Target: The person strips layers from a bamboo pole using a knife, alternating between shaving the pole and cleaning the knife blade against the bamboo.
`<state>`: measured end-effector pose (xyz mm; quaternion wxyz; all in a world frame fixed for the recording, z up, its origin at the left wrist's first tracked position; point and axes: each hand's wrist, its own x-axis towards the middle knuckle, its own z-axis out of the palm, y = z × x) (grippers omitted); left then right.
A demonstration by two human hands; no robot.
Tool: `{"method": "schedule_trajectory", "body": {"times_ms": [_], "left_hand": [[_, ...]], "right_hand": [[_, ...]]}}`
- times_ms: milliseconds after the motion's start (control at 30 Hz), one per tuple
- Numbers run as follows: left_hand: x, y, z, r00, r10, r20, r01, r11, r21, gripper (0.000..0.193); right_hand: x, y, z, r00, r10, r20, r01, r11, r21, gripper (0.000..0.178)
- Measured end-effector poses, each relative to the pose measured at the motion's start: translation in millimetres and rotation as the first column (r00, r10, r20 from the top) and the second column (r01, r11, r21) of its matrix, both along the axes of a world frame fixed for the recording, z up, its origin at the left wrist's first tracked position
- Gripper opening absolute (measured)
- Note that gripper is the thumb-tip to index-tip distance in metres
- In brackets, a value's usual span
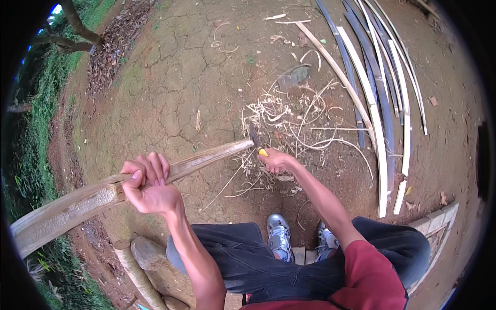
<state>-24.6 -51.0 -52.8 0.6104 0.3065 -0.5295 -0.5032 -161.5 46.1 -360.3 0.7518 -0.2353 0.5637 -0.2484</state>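
A long split bamboo piece runs from the left edge toward the middle, its pale end pointing away from me. My left hand is closed on it, thumb and fingers curled over its edges. In my right hand is a knife with a yellow handle, gripped in a closed fist. Its dark blade stands at the tip of the bamboo, seeming to touch it. Pale curled shavings lie on the ground just beyond and below the blade.
Several bamboo strips, some dark and some pale, lie lengthwise at the right. A flat grey stone sits past the shavings. Near my left knee are a log and a rounded stone. Tree trunks rise at the far left.
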Motion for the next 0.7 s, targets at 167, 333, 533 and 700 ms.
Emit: {"method": "schedule_trajectory", "body": {"times_ms": [167,333,533,700], "left_hand": [[0,-1,-3,1.0,0.025,-0.001,-0.025,1.0,-0.003,0.026],[18,-3,-5,0.997,0.082,0.007,-0.082,0.997,-0.003,0.026],[0,0,-3,0.999,0.053,0.002,-0.053,0.998,-0.026,0.026],[4,-3,-3,0.999,0.048,-0.009,-0.048,0.999,-0.008,0.026]], "right_hand": [[-9,9,27,0.952,-0.218,-0.214,0.175,0.964,-0.201,0.029],[27,11,70,0.722,-0.451,-0.524,0.171,0.851,-0.497,0.016],[46,29,-22,0.665,-0.22,-0.713,-0.064,0.935,-0.348,0.021],[-5,5,2,0.97,-0.082,0.23,0.051,0.989,0.135,0.031]]}}
